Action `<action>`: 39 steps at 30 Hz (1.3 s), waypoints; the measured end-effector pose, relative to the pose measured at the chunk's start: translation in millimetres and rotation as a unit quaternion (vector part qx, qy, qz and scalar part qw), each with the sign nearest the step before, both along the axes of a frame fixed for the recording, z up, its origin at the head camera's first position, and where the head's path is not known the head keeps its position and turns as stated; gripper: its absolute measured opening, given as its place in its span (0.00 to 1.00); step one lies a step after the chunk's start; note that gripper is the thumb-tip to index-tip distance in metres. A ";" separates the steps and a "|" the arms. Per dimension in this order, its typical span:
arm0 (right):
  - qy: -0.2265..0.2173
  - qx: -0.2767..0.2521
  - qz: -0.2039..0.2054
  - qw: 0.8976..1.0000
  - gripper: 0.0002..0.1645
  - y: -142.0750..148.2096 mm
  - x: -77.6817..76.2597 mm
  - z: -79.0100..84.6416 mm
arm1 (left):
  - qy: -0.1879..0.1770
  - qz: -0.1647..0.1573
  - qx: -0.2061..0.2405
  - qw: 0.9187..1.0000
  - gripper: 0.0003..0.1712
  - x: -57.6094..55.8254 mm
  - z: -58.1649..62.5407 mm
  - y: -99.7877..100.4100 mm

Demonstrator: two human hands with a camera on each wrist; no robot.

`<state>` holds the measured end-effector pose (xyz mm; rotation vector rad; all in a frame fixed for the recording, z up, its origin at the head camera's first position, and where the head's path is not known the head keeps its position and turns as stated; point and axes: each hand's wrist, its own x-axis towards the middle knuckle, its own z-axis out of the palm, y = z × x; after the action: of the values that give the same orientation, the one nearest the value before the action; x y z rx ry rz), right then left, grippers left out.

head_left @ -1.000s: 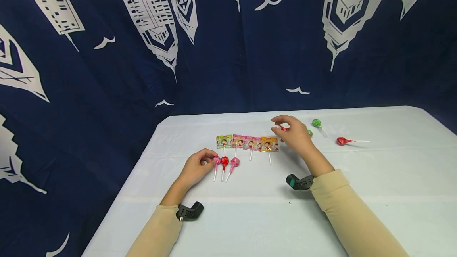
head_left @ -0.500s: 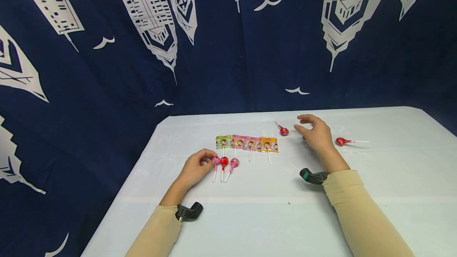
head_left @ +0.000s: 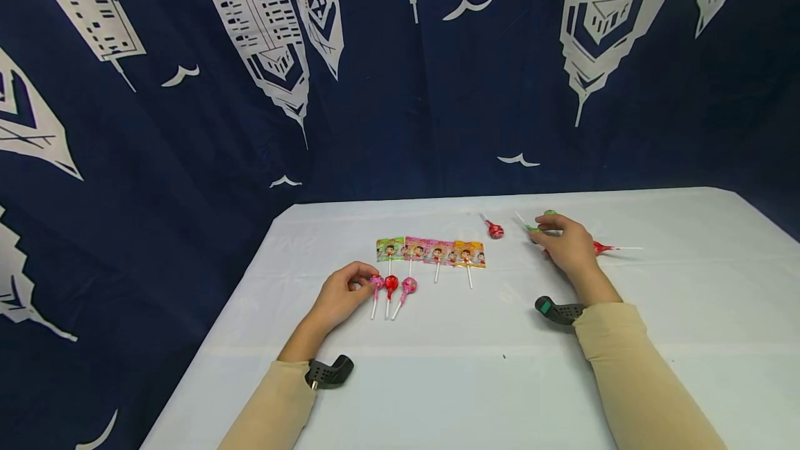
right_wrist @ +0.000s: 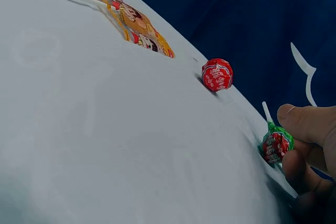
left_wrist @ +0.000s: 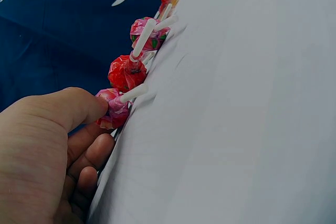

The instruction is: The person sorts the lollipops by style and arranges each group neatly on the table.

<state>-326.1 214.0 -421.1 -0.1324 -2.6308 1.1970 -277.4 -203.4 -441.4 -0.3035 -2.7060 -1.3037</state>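
On the white table my left hand [head_left: 342,294] pinches the head of a pink lollipop [left_wrist: 114,109] between thumb and fingers. Right beside that one lie a red lollipop [head_left: 391,284] and a second pink lollipop [head_left: 408,286], sticks toward me. At the back right, my right hand [head_left: 567,245] holds a green and red lollipop [right_wrist: 277,144] by its wrapped head, the white stick pointing up and away. Part of its head is hidden by the fingers. Behind that hand shows the top of another green lollipop [head_left: 550,212].
Several flat lollipops in printed wrappers, among them an orange one [head_left: 469,253] and a green one [head_left: 390,248], form a row behind the round ones. Left of my right hand lies a red lollipop [head_left: 495,230]; another red lollipop [head_left: 601,248] is partly covered by it.
My right hand has moved right, away from the red lollipop at the back, and now grips a green and red lollipop. My left hand has stayed in place.
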 end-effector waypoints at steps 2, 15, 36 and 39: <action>0.000 0.000 -0.001 1.000 0.27 0.8 -0.8 -2.7 | 0.001 0.000 0.001 1.000 0.10 -0.1 -0.4 -0.2; -0.004 0.077 -0.017 0.997 0.25 -1.3 -4.2 -14.5 | 0.001 -0.001 0.005 1.000 0.10 -0.4 -1.7 -0.9; -0.012 0.098 -0.027 0.995 0.22 -5.7 -2.4 -13.3 | 0.007 -0.006 0.002 1.000 0.10 0.6 -1.3 -2.1; -0.008 0.095 -0.027 0.995 0.22 -5.8 -1.8 -12.7 | 0.008 -0.007 0.001 1.000 0.10 0.4 -1.9 -1.9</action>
<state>-327.9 208.2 -433.8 -0.1765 -2.7199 0.9274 -277.0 -205.4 -443.3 -0.3325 -2.6932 -1.3031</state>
